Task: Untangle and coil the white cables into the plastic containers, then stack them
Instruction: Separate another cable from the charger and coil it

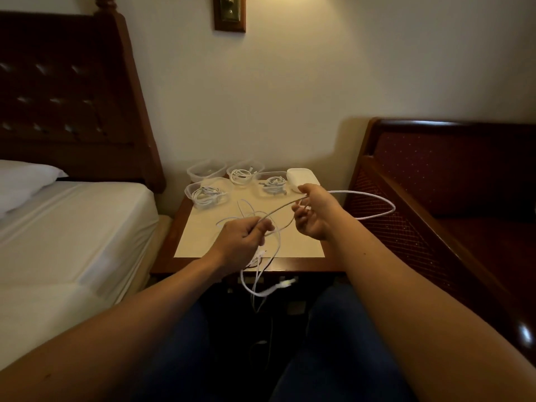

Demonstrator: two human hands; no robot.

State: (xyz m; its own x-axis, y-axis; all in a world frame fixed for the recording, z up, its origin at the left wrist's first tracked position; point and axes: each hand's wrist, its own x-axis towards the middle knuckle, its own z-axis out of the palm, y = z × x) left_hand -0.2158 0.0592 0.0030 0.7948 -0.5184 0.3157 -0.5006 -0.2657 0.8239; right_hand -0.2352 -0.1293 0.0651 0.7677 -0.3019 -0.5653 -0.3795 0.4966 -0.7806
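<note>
- We're mid-untangle: left hand (pixel 245 237) pinches the tangled white cable (pixel 362 211) over the beige-topped wooden bench (pixel 203 242); right hand (pixel 313 211) grips its wide loop.
- Three clear plastic containers (pixel 206 194) at the bench's back already hold coils; one (pixel 206 170) looks empty.
- Next, we judge: free the strands dangling below, then coil.
- Lower cable ends are blurred and lost in shadow.

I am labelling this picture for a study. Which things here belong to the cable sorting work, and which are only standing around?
Belong to the work:
- white cable, held by left hand and right hand
- three containers with coiled cables, e.g.
- empty container
- nightstand

Only standing around:
- white box
- bed
- pillow
- sofa
- wall fixture
</note>
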